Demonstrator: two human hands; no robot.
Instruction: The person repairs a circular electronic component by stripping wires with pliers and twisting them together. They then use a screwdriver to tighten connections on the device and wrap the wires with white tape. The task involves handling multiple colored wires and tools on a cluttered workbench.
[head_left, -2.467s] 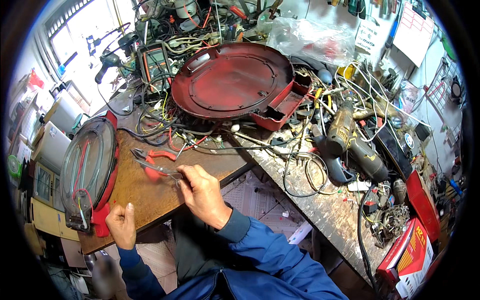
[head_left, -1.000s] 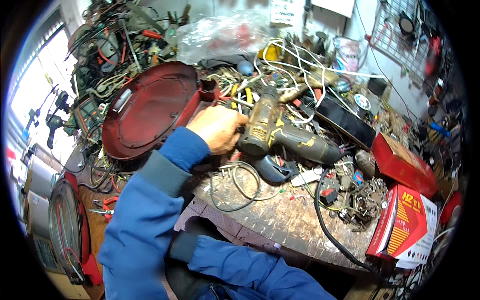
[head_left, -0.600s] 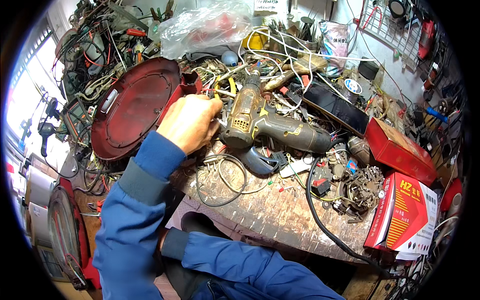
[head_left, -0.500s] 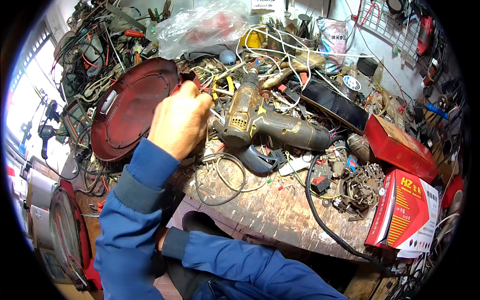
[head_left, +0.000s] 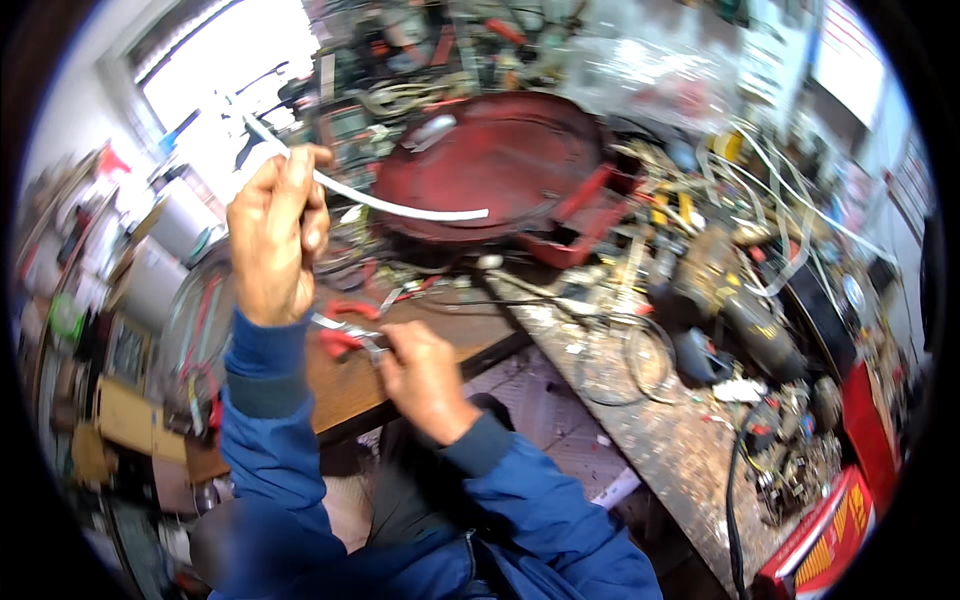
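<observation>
My left hand [head_left: 275,240] is raised at the left with fingers closed on a thin white tube [head_left: 415,211]. One end of the tube extends right, in front of the round red housing [head_left: 475,175]; the other rises toward the window. Lower down, my right hand [head_left: 428,378] has its fingertips closed at the metal part of red-handled pliers [head_left: 343,343], over the brown wooden table [head_left: 345,393]. Motion blur softens the pliers and the fingers on them. The red housing leans on the clutter beyond, a red bracket at its right side.
A cordless drill [head_left: 725,300] lies on the worn workbench [head_left: 640,450] at right, beside a loop of black cable [head_left: 650,360]. Near the bench's right edge stands a red box [head_left: 825,535]. A clear plastic bag [head_left: 650,80] and tangled wires fill the back.
The view has swung left. My left hand has come away from beside the red housing and now holds up the white tube. My right hand, hidden earlier, now shows at the pliers.
</observation>
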